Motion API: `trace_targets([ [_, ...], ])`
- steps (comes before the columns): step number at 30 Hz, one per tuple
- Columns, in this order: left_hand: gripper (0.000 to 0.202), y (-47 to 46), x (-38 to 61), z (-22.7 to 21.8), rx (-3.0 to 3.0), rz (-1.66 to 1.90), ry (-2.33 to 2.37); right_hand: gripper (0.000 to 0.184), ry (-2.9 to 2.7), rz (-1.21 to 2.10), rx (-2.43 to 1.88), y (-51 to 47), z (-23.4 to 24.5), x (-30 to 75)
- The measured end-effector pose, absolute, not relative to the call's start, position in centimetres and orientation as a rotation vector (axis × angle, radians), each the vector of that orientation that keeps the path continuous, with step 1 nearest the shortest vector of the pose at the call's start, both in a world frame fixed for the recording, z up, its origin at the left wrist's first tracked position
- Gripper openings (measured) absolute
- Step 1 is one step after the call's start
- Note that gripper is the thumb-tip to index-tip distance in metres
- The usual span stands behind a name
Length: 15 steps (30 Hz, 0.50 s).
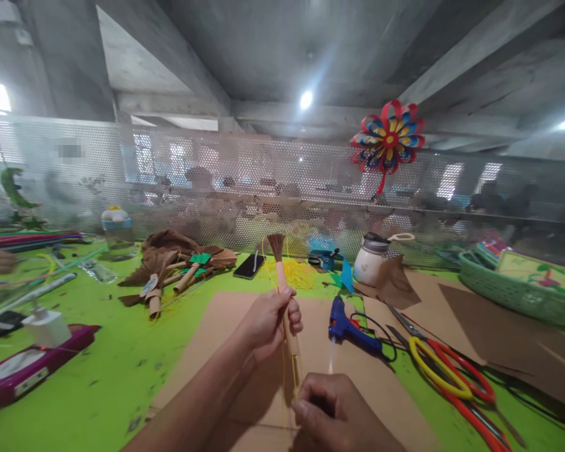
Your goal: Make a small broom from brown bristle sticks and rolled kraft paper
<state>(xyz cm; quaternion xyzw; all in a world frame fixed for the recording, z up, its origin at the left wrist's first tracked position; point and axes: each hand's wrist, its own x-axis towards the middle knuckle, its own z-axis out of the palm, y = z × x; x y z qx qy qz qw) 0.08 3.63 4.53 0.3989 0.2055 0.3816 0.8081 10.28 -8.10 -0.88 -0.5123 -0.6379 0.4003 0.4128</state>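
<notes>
My left hand (pixel 269 320) is wrapped round the handle of a small paper broom (pixel 281 273), held upright with its dark brown fringed end at the top. Yellow string (pixel 294 373) runs down from the bottom of the tan handle, and thin loops of it also rise beside the fringe. Below, my right hand (pixel 329 408) pinches the string between thumb and forefinger. Under both hands lies a sheet of brown cardboard (pixel 202 370). A blue glue gun (pixel 353 329) rests on its right part, nozzle toward my right hand.
Scissors with yellow and red handles (pixel 442 370) lie at right, near a green basket (pixel 513 292). Behind stand a white jar (pixel 371 260), a phone (pixel 249 265) and a perforated screen (pixel 245 182). Brown paper pieces (pixel 164 270) and a purple power strip (pixel 28 370) are on the left.
</notes>
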Motion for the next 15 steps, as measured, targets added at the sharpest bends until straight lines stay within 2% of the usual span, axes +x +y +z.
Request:
trace_targets([
  [6, 0.016, 3.9, 0.1, 4.2, 0.858, 0.805, 0.440, 0.014, -1.660, 0.946, -1.393, -8.4, 0.0, 10.4],
  [15, 0.007, 4.1, 0.1, 3.4, 0.911, 0.739, 0.410, 0.022, -1.623, 0.841, -1.501, -8.6, 1.1, 11.2],
])
